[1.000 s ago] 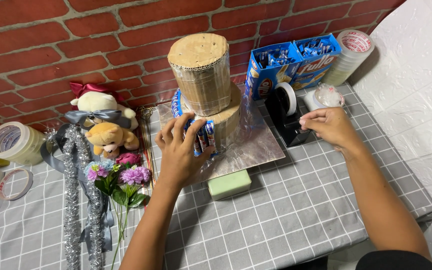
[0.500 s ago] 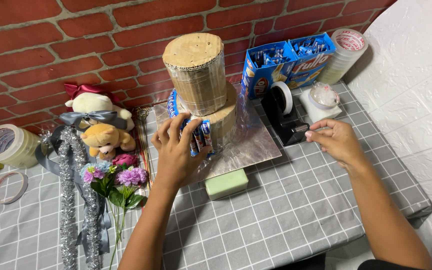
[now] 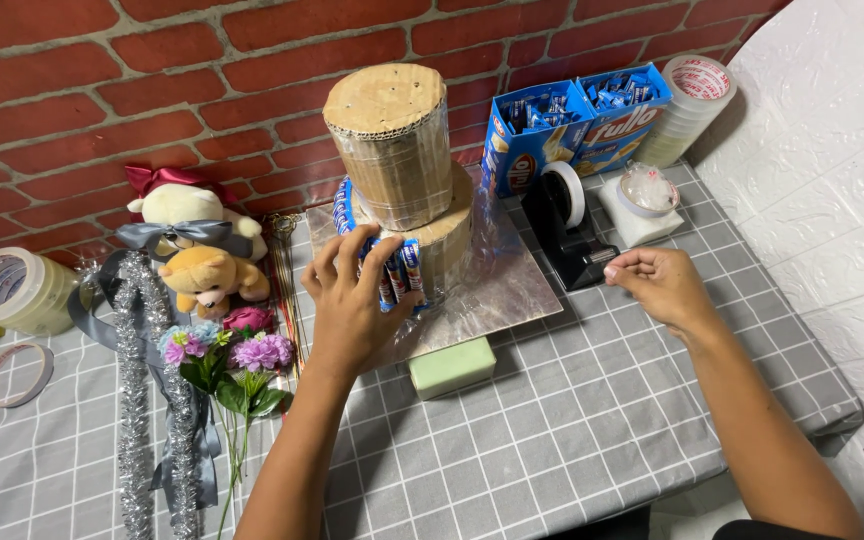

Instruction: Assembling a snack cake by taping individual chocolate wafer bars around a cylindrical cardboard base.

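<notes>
The left hand point(image 3: 352, 305) presses blue snack sticks point(image 3: 397, 272) against the lower tier of the 2-tier cardboard tower point(image 3: 397, 165), fingers closed on them. The right hand point(image 3: 660, 285) hovers loosely curled, holding nothing visible, beside the black tape dispenser point(image 3: 567, 228) on the tabletop point(image 3: 552, 430).

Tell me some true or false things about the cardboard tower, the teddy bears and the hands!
1. The left hand presses blue snack sticks against the two-tier cardboard cylinder tower. True.
2. The right hand is holding the black tape dispenser. False: it hovers beside the dispenser, fingertips pinched together.
3. A pale green rectangular block lies on the grey checked tablecloth in front of the tower. True.
4. The small tan teddy bear sits on top of the tower. False: it sits left of the tower, by the brick wall.
</notes>
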